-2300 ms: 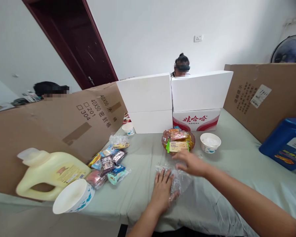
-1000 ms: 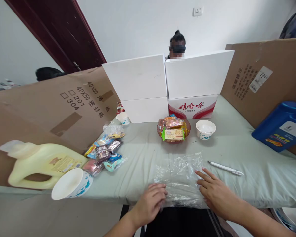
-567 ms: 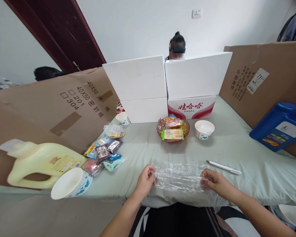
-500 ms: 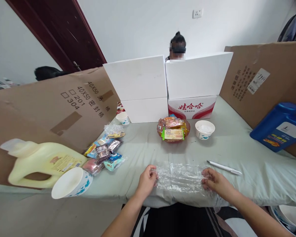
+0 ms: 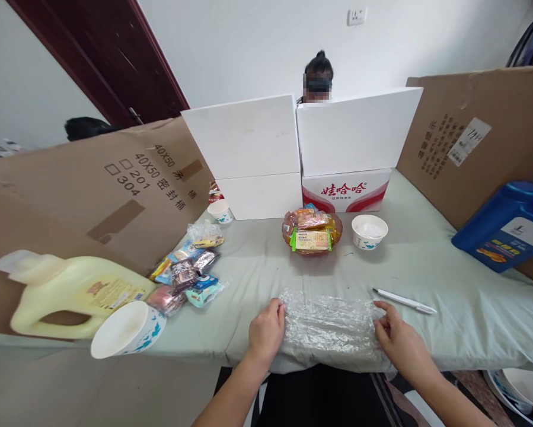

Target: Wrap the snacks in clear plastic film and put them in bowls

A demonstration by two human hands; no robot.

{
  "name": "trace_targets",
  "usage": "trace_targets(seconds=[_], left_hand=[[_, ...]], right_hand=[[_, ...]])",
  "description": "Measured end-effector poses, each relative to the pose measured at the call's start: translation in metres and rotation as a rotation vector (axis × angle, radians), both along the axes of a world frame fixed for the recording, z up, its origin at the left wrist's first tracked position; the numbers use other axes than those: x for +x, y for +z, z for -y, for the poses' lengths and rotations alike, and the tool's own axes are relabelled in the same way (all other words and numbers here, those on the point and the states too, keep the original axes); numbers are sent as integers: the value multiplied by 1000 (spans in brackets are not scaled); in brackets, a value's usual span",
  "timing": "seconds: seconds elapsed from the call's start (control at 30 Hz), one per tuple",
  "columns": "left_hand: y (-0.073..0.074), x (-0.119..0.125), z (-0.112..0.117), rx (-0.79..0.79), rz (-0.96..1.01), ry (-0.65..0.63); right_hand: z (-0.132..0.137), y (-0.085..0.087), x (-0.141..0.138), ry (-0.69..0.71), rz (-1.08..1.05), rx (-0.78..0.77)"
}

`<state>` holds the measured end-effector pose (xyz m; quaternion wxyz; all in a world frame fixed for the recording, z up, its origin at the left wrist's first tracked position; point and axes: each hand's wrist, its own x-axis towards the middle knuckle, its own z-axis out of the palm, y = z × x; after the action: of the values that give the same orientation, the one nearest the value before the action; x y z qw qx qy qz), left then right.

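Observation:
A crumpled sheet of clear plastic wrap [image 5: 331,323] lies folded at the near edge of the pale green table [image 5: 430,267]. My left hand [image 5: 268,332] is closed on its left end. My right hand [image 5: 397,338] pinches its right end, fingers curled. Beyond the wrap a brown dish of wrapped snacks [image 5: 311,232] sits at the middle, with a white paper bowl [image 5: 370,230] to its right. A white pen [image 5: 404,300] lies just beyond my right hand.
Loose snack packets [image 5: 188,273], a yellow jug [image 5: 77,292] and a paper bowl [image 5: 126,329] are on the left. A blue jug [image 5: 506,228] leans at the right. White boxes [image 5: 299,154] and cardboard sheets [image 5: 92,196] wall the table; a person sits behind them.
My hands pulled the wrap to the table's near edge, gripped its two ends, folded it narrower and now press it down. A pen has come into view.

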<state>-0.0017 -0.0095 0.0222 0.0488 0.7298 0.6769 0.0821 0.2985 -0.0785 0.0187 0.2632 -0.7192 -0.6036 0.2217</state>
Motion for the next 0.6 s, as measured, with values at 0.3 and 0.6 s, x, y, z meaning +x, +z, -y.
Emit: trace_targets(seconds=[0.3,0.6], left_hand=[[0,6,-5,308,-52,-98],[3,40,7,144,202,-883]], right_hand=[[6,-16,-3,15,322,-46],[4,-13,-2,22,374,-91]])
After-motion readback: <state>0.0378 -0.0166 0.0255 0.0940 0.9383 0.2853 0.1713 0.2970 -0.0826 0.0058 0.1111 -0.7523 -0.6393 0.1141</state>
